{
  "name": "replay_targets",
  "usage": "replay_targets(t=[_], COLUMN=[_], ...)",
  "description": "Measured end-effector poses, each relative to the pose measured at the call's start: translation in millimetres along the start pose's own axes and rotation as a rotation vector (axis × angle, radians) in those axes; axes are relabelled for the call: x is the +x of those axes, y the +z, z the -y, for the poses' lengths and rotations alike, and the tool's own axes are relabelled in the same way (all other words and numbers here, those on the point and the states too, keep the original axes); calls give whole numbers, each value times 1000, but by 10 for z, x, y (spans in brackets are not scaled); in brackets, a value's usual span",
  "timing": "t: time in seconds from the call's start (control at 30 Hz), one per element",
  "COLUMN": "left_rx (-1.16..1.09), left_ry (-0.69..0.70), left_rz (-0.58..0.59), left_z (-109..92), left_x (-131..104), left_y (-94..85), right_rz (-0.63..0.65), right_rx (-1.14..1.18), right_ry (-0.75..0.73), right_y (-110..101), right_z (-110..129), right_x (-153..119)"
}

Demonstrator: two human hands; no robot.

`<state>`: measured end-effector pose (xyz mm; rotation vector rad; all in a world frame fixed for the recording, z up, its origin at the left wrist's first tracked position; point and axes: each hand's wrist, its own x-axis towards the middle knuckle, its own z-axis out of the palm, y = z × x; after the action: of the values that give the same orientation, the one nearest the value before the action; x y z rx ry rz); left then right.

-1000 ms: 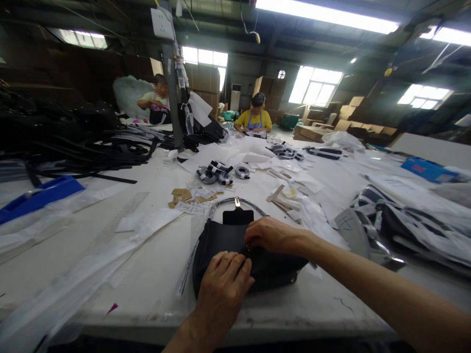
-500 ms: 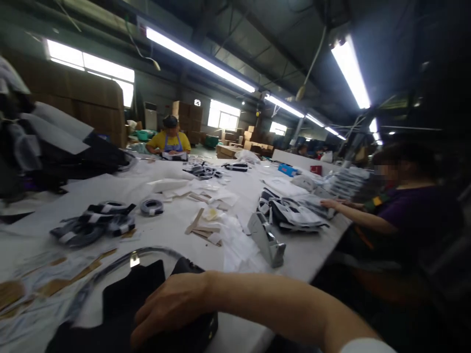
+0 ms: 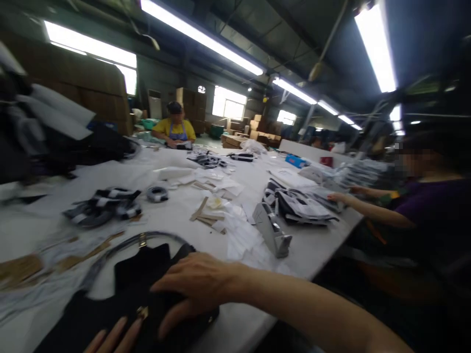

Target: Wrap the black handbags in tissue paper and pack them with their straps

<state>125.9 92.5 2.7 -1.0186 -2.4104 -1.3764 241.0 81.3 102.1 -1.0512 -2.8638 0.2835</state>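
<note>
A black handbag [image 3: 99, 314] lies on the table at the bottom of the head view, its wrapped round handle arching away from me. Gold-coloured metal fittings show at the handle and on the bag's front. My right hand [image 3: 200, 284] rests on the bag's right part, thumb spread from the fingers, gripping nothing that I can see. Just left of it, the fingers of my left hand [image 3: 116, 338] lie stretched out on the bag beside the gold clasp [image 3: 142, 313]. The rest of my left hand is out of frame.
Wrapped handles [image 3: 101, 206] and a grey tape dispenser [image 3: 272, 233] stand beyond the bag. Paper and cardboard strips [image 3: 209, 218] litter the middle. A co-worker's hand [image 3: 340, 197] is at stacked bags [image 3: 301, 206] on the right; another person [image 3: 174, 130] sits at the far end.
My left hand has come into view on the bag. My right thumb has spread away from its fingers. The camera view has tilted down slightly.
</note>
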Motion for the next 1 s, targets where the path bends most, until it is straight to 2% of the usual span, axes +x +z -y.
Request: replay_targets(t=[0.03, 0.07, 0.13, 0.17, 0.2, 0.23, 0.3, 0.37, 0.47, 0.57, 0.63, 0.73, 0.83, 0.93, 1.0], left_rx=[25, 41, 81, 114, 173, 231, 298, 310, 289, 255, 220, 138, 100, 87, 107], left_ry=[101, 298, 763, 928, 1022, 1035, 1085, 1170, 1302, 1365, 1366, 1350, 1369, 1366, 1275], left_rz=[72, 232, 704, 921, 1076, 1114, 1115, 1046, 834, 594, 518, 516, 608, 743, 840], left_z=[225, 432, 714, 779, 803, 801, 782, 811, 979, 1196, 1307, 1399, 1391, 1223, 1017], left_x=[104, 220, 452, 556, 647, 723, 822, 847, 770, 635, 562, 523, 572, 654, 686], left_y=[-146, -321, -693, -850, -968, -1042, -1075, -1014, -887, -810, -806, -873, -985, -1050, -1031], right_rz=[-7, -7, -12, 3, 29, 53, 76, 38, -100, -235, -261, -203, -129, -139, -200], right_rx=[52, 88, 124, 130, 130, 122, 82, 17, -100, -189, -201, -144, -23, 113, 185], right_ry=[2, 4, 25, 43, 55, 66, 71, 55, 13, -16, -16, 4, 17, 125, 228], right_y=[45, 95, 199, 248, 292, 332, 411, 517, 757, 994, 1075, 1052, 951, 902, 924], right_z=[14, 17, -1, -13, -20, -20, -3, 13, 6, 0, 13, 56, 134, 254, 332], right_x=[-93, -172, -268, -288, -295, -297, -302, -323, -380, -439, -473, -502, -474, -358, -256])
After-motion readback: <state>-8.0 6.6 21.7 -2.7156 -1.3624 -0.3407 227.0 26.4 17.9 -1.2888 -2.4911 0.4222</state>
